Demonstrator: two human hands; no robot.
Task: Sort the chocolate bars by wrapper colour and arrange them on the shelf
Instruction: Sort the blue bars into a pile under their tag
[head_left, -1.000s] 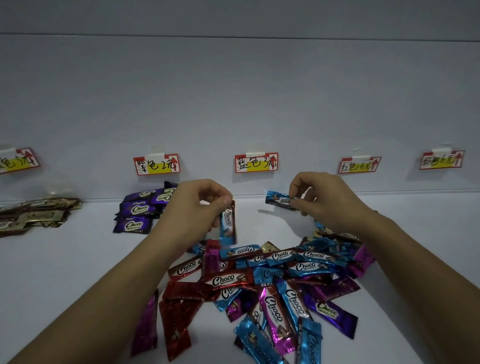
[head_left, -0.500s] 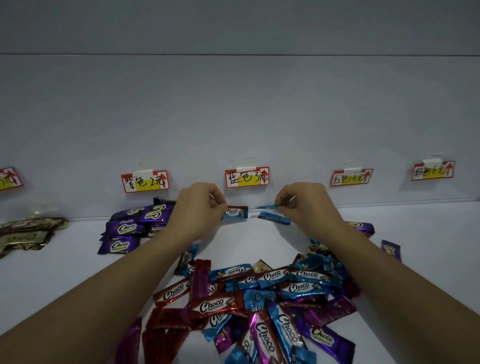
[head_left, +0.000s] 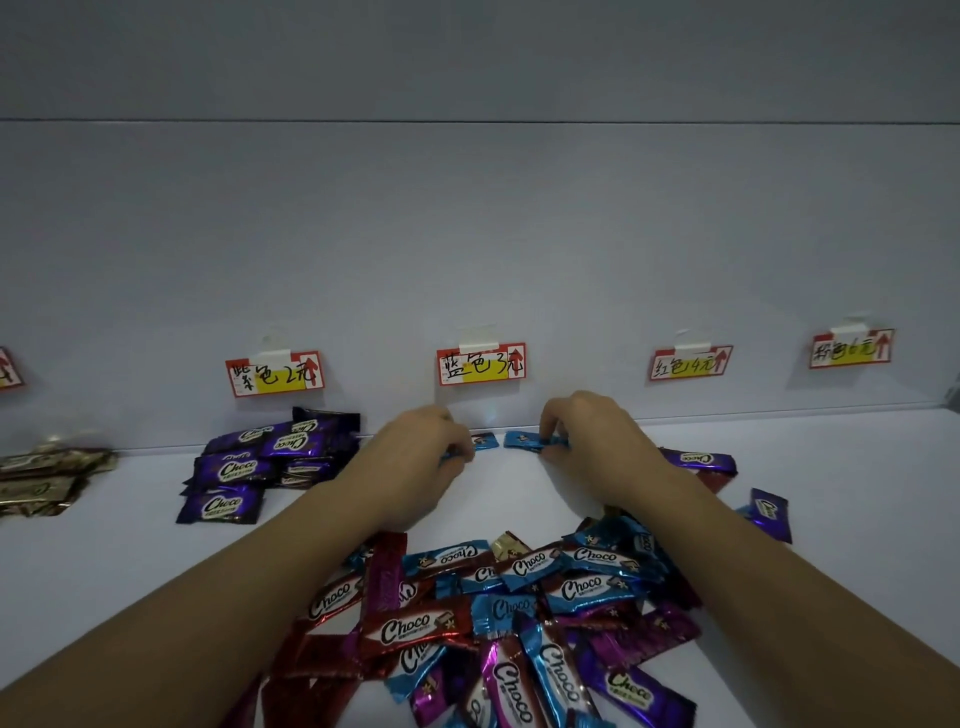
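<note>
Left hand (head_left: 421, 457): my fingers are curled down on a blue bar (head_left: 485, 441) at 12 o'clock, pinching its near end.
Right hand (head_left: 587, 441): pinched shut on a second blue bar (head_left: 524, 440) just beside the first.
Blue tag (head_left: 481, 364): on the back wall directly above both bars.
Mixed pile (head_left: 519, 597): at 6 o'clock, between my forearms.
Purple stack (head_left: 265, 457): at 10 o'clock.
Shelf (head_left: 130, 571): plain white, dimly lit.

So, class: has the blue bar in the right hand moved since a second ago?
Yes. The blue bar has gone down onto the shelf, below the blue price tag, right hand on it.
</note>
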